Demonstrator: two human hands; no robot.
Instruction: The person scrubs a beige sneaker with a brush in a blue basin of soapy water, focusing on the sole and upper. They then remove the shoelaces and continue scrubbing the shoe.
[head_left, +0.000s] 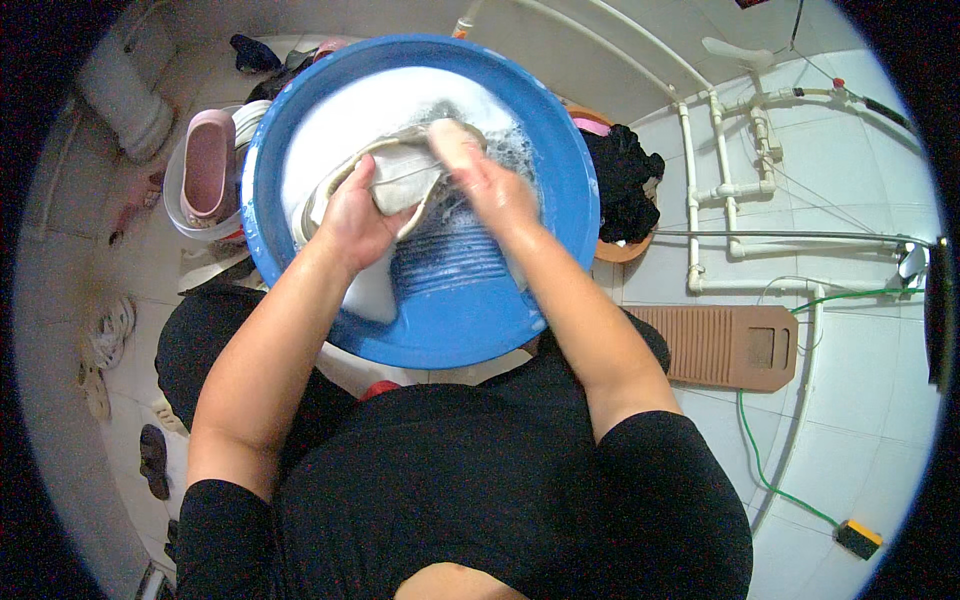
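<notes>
A blue plastic tub (472, 337) stands before me, with white suds (420, 86) and dark, bubbly water in it. Moulded washboard ridges (457, 259) run along its near inner wall. My left hand (360, 217) grips a wet, cream fabric item (405, 176) with a thick bound edge, thumb on top; its exact kind is unclear. At the item's far right end is my right hand (495, 187), its fingers bent over the cloth and blurred. Whether those fingers pinch the fabric or only rub it does not show.
Right of the tub, black clothes (628, 184) fill an orange-brown basin (622, 251). A brown washboard (712, 349) lies by my right knee, near white pipes (727, 187). To the left, a pink shoe (208, 161) rests in a white bucket (176, 202). A yellow-and-black sponge-like block (859, 538) lies lower right.
</notes>
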